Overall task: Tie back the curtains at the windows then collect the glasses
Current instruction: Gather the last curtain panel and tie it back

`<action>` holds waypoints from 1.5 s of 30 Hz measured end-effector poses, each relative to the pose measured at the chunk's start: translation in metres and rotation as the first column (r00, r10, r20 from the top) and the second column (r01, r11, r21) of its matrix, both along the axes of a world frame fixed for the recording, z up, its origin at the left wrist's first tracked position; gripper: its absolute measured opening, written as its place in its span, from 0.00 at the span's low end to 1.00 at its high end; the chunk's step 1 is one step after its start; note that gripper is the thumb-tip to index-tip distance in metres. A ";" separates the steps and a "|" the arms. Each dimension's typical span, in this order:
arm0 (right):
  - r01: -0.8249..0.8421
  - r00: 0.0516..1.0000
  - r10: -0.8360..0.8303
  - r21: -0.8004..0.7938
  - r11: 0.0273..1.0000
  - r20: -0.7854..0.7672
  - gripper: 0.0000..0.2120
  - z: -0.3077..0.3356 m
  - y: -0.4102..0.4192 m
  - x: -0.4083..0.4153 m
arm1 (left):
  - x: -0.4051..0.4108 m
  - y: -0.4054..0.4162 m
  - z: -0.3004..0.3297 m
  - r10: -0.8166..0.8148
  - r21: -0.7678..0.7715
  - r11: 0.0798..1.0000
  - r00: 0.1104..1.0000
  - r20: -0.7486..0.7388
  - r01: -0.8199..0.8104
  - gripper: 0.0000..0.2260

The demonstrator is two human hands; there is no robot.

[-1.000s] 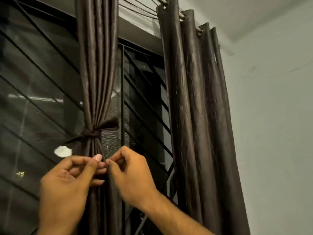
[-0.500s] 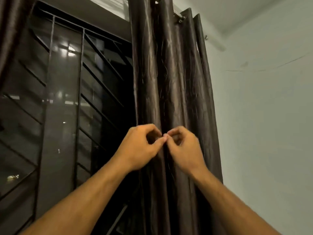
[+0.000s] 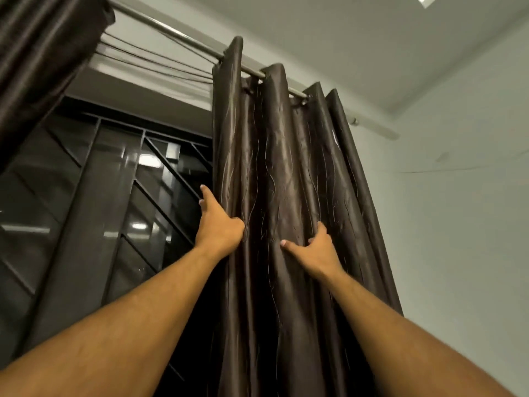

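Two hands work the right curtain (image 3: 286, 196), which hangs from the rod (image 3: 177, 37) and fills the frame from 12 o'clock down to 6 o'clock. The left hand (image 3: 219, 224) sits at the curtain's window-side edge, at about 9 o'clock of the panel's middle; its thumb points up along the edge, and its fingers wrap behind the fabric out of sight, so it appears to grip that edge. The right hand (image 3: 317, 249) lies at about 3 o'clock of the left hand, thumb pressed on a front fold and fingers curled into the pleats.

Step in hand (judged from the grip): gathering this panel into a bundle ahead of tying. It is not yet tied; no tie-back shows on it. A second curtain (image 3: 43, 53) hangs at 10 o'clock. No glasses are in view, so collection is still outstanding.

Next move calls for: drawing both hands together to compress the pleats toward 3 o'clock, away from the window grille (image 3: 120, 202), then holding the bundle with one hand while the other locates a tie. The satin-like fabric may slip, so a firm wrap is advised.

Change from the earlier frame: half a second ago both hands met at the panel's front with fingertips pinched together. They are now apart, one at each side of the pleats, and the view has tilted upward to show the rod and ceiling (image 3: 372, 38).
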State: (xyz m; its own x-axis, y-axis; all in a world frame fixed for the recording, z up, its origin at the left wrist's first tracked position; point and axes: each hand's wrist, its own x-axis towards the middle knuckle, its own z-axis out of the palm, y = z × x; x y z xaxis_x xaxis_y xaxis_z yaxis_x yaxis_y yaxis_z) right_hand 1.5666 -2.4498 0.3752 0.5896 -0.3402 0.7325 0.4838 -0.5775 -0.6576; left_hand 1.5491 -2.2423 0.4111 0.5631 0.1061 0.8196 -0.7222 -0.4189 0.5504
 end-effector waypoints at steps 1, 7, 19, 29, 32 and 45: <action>-0.065 0.998 0.065 -0.008 0.998 -0.009 0.48 0.003 0.009 0.004 | 0.003 0.003 0.002 -0.031 -0.001 1.000 0.999 0.022 0.031 0.44; -0.135 0.965 0.201 -0.334 0.933 0.170 0.26 0.024 0.112 0.001 | -0.006 0.041 0.020 -0.081 -0.081 0.993 0.990 0.112 0.090 0.12; -0.183 0.902 0.234 -0.169 0.968 0.362 0.27 0.036 0.136 -0.053 | -0.024 0.095 0.046 -0.041 -0.092 0.994 0.988 0.147 0.055 0.12; 0.030 0.996 -0.029 0.008 1.000 -0.082 0.32 0.041 0.078 -0.024 | -0.023 0.086 0.019 -0.070 0.091 0.994 0.985 0.157 0.056 0.13; -0.006 1.000 0.005 -0.123 0.992 -0.012 0.27 0.043 0.110 -0.022 | -0.018 0.088 0.018 -0.071 0.095 0.994 0.984 0.166 0.056 0.14; -0.387 0.878 0.456 -0.344 0.856 0.147 0.16 0.059 0.143 -0.048 | -0.022 0.076 0.044 -0.026 -0.153 0.987 0.981 0.193 0.056 0.10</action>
